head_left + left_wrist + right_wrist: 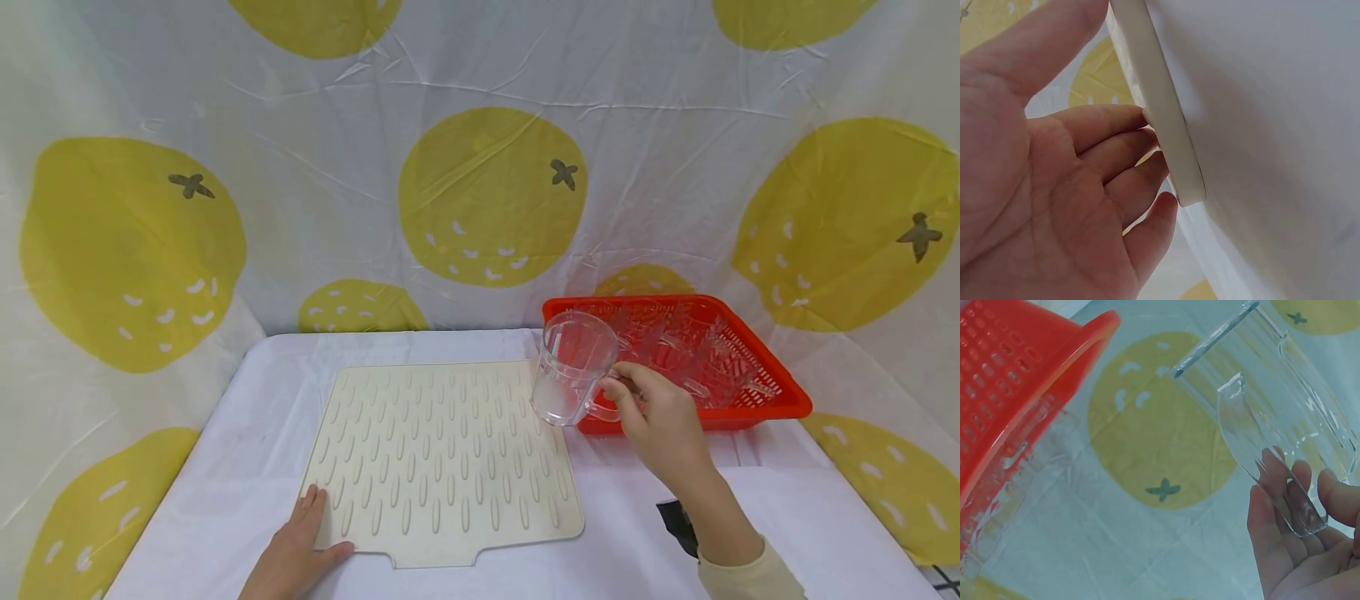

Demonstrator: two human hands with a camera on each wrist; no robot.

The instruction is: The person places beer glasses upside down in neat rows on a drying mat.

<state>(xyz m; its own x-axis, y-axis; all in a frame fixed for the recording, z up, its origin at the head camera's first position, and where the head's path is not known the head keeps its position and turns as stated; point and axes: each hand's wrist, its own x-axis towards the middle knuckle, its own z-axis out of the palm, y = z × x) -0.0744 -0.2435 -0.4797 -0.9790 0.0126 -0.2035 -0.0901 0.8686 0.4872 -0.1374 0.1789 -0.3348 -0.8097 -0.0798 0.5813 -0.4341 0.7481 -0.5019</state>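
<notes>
A lemon-printed curtain (480, 125) hangs behind and around a white-covered surface (787, 517), the largest things in the head view. On the surface lies a cream ribbed drying mat (442, 454), flat, its near edge with a small tab. To its right, toward the back, stands a red perforated basket (780, 392) with clear glassware inside; the pieces blur together and cannot be counted.

The right hand (660, 417) holds a clear mug (572, 367) by its handle, lifted and tilted, above the mat's far right corner and just in front of the basket's near left corner. The right wrist view shows what the head view does not: the fingers (1285, 512) curl through and around the clear handle, with the basket's rim at the left.

The left hand (300, 550) rests at the mat's near left corner, fingers stretched out and relaxed. The left wrist view adds the mat's rounded edge seen side-on, with the straight fingertips (1141, 119) touching it.
</notes>
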